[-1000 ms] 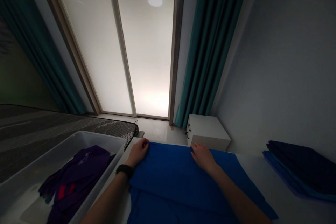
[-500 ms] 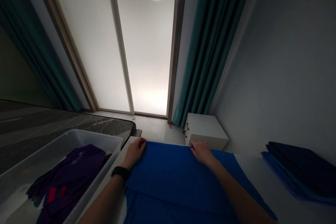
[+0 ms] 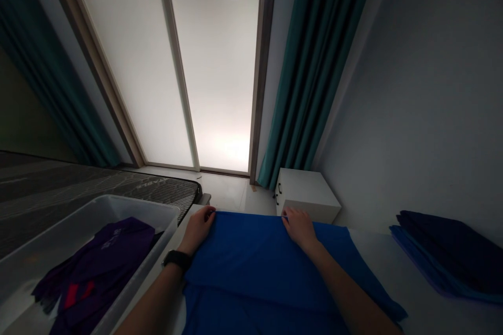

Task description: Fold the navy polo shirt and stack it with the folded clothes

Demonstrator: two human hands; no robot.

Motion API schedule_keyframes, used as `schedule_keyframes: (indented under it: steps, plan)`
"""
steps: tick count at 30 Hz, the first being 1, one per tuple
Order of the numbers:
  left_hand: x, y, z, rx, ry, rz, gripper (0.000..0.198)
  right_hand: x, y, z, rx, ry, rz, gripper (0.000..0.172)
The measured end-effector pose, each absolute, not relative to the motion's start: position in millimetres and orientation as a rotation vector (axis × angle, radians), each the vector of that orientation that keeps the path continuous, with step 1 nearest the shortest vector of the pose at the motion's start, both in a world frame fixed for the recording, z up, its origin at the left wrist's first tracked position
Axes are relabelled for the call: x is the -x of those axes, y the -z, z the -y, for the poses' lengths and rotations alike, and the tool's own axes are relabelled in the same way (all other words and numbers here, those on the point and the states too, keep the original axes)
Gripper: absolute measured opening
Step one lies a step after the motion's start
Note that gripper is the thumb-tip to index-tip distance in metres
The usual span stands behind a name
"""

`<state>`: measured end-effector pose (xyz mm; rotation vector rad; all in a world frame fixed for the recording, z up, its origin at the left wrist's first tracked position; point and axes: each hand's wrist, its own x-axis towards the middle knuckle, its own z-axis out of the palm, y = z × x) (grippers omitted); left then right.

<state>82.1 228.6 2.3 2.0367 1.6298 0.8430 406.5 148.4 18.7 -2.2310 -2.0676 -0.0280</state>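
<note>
A blue shirt-like garment (image 3: 251,256) lies spread over the white table, its far edge along the table's far side. My left hand (image 3: 201,222), with a dark watch at the wrist, pinches the garment's far left corner. Farther right on that same edge, my right hand (image 3: 297,225) grips the cloth between thumb and fingers. Part of the garment extends to the right beyond my right forearm. The near end runs out of the bottom of the view.
A translucent plastic bin (image 3: 137,203) with purple clothing (image 3: 106,256) stands at the left, beside a mattress (image 3: 118,180). Folded dark blue clothes (image 3: 451,256) are stacked on the table (image 3: 377,256) at the right. Beyond it are a white cabinet (image 3: 308,188) and teal curtains (image 3: 298,131).
Both hands still hold the garment's far edge. The right-hand cloth corner near my right forearm has drawn in slightly to the left. The whole view has shifted a little.
</note>
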Motion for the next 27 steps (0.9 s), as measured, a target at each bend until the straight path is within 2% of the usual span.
schedule_keyframes:
  steps: [10, 19, 27]
  plan:
    - [-83, -7, -229, -2.061, -0.828, -1.629, 0.028, -479, -5, -106, 2.338, 0.230, 1.857, 0.027]
    - [-83, -6, -229, -2.078, -0.832, -1.615, 0.035, -550, 6, -67, 2.591, 0.304, 1.353, 0.027]
    - [-78, -16, -230, -2.017, -0.740, -1.629, 0.046, -561, 14, -74, 2.414, 0.216, 1.375, 0.017]
